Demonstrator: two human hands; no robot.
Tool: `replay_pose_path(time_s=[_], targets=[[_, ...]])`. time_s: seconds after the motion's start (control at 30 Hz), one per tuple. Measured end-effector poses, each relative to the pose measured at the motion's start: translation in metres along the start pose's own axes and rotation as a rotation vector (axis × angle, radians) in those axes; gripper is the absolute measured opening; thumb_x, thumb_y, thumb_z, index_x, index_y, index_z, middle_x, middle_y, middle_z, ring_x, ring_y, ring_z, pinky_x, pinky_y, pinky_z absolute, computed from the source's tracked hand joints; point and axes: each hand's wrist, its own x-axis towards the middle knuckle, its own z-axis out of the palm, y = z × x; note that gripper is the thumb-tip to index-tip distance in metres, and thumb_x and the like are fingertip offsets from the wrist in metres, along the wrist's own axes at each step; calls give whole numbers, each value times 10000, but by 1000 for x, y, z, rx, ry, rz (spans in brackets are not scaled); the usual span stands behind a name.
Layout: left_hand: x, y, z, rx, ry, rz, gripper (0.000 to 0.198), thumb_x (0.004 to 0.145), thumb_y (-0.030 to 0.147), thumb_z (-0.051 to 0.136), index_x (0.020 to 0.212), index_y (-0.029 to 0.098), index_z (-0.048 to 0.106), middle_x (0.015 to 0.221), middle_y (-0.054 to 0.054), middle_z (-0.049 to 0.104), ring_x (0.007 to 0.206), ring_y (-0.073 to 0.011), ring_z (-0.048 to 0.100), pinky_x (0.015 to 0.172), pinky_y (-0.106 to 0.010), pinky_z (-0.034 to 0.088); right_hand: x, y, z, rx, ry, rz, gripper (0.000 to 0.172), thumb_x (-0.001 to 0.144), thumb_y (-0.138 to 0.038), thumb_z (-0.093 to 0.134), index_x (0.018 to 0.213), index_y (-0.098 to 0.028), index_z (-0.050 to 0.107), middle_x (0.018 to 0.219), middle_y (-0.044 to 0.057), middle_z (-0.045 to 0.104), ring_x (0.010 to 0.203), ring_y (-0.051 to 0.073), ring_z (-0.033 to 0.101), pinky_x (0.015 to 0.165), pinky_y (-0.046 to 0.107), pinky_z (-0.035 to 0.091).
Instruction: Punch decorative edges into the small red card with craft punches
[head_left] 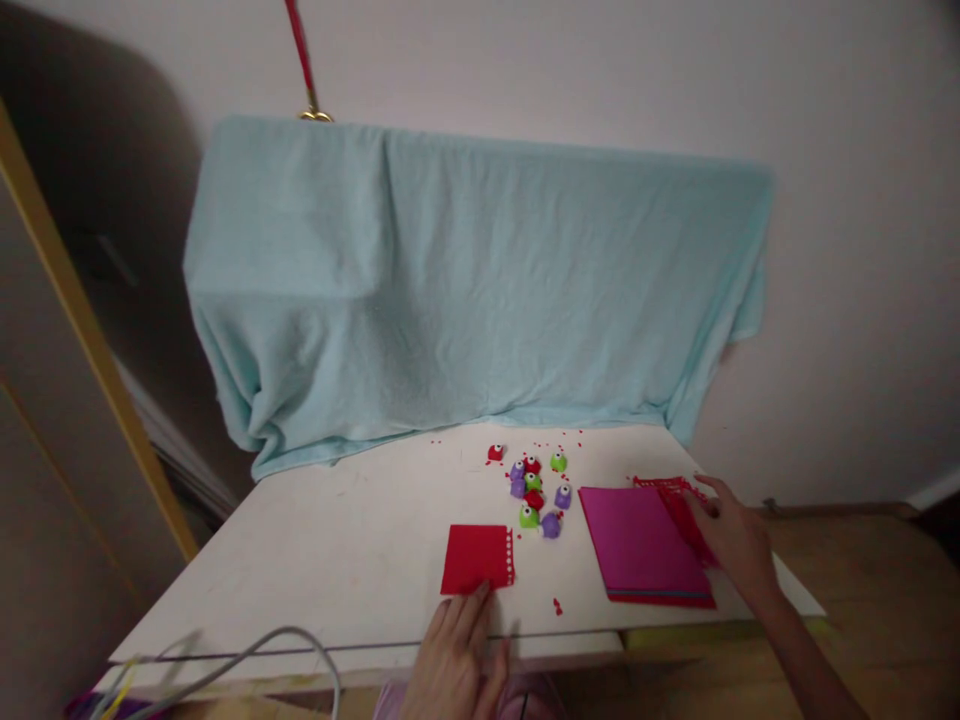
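Note:
A small red paper square (476, 558) with a row of punched holes along its right edge lies near the table's front edge. My left hand (456, 655) presses its outstretched fingertips on the paper's lower edge. At the right, my right hand (735, 535) has curled fingers at a punched strip of red paper (688, 515), which overlaps the right side of a stack topped by a magenta sheet (637, 540). The fingertips there are partly hidden. Between the hands sit several small hole punches in red, purple and green with eye-like tops, among them a green punch (529, 516).
Tiny red cut-outs (557, 606) are scattered over the white table (322, 560). A light-blue cloth (480, 290) drapes over something at the back. A grey cable (292, 632) loops over the front left edge. A red cord (298, 45) hangs on the wall.

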Motion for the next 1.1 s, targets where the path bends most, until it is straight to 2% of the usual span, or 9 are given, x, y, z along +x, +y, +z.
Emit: replay_pose_path(time_s=[0.1, 0.2, 0.3, 0.4, 0.53, 0.7, 0.8, 0.87, 1.1], targets=[[1, -6, -15, -230, -36, -126, 357, 926, 310, 492, 1261, 243, 595, 1252, -69, 617, 1100, -225, 600, 945, -329, 507, -21, -53, -15, 112, -46, -86, 466, 872, -480, 487, 1247, -214, 561, 761, 66, 691, 691, 250, 662, 631, 339, 491], [6, -15, -35, -551, -79, -319, 315, 959, 305, 430, 1176, 260, 654, 1217, -58, 631, 1115, -208, 593, 944, -292, 492, -59, -120, -20, 316, -259, -384, 419, 893, -352, 512, 1301, -253, 516, 1000, 74, 677, 883, 226, 650, 796, 354, 515], [12, -28, -46, -826, -65, -417, 344, 972, 332, 399, 1078, 219, 706, 1175, -77, 649, 1101, -230, 591, 953, -327, 474, -99, -176, -6, 460, -495, -700, 547, 809, -280, 670, 1327, -300, 493, 1280, 62, 558, 1173, 244, 525, 996, 373, 441], [15, -43, -47, -960, -73, -445, 374, 966, 362, 407, 975, 189, 739, 1123, -88, 667, 1073, -246, 599, 963, -356, 455, -123, -206, 17, 542, -541, -778, 512, 798, -227, 705, 1279, -282, 537, 1226, 63, 581, 1177, 253, 505, 1020, 395, 418], [17, -53, -45, -939, -71, -478, 390, 968, 366, 391, 878, 182, 722, 1086, -87, 667, 1034, -245, 607, 918, -357, 470, -124, -214, 42, 549, -471, -806, 164, 911, -144, 548, 1002, -228, 656, 942, 51, 638, 941, 211, 577, 882, 370, 465], [18, -44, -39, -614, 44, -365, 184, 877, 345, 584, 995, 206, 610, 1187, -97, 578, 1134, -253, 518, 971, -379, 424, -127, -211, 54, 349, -443, -970, 160, 907, -95, 531, 948, -189, 654, 878, 59, 630, 869, 208, 564, 830, 369, 445], [19, -40, -28, -500, -50, -241, 274, 842, 338, 643, 1076, 216, 572, 1086, -86, 592, 1028, -240, 542, 894, -367, 460, -135, -210, 56, 322, -458, -962, 171, 904, -96, 537, 977, -197, 653, 873, 54, 626, 867, 203, 562, 818, 354, 441], [19, -40, -20, -436, -110, -200, 141, 861, 306, 621, 960, 212, 589, 951, -62, 603, 922, -226, 554, 814, -346, 474, -138, -209, 55, 340, -486, -928, 172, 905, -119, 552, 1012, -212, 649, 911, 53, 626, 896, 206, 557, 831, 354, 437], [20, -44, -17, -398, -194, -187, 87, 931, 247, 507, 916, 214, 586, 949, -44, 583, 891, -198, 530, 796, -318, 444, -135, -205, 45, 476, -625, -815, 112, 905, -257, 598, 1008, -234, 635, 960, 35, 628, 936, 204, 548, 857, 348, 430]])
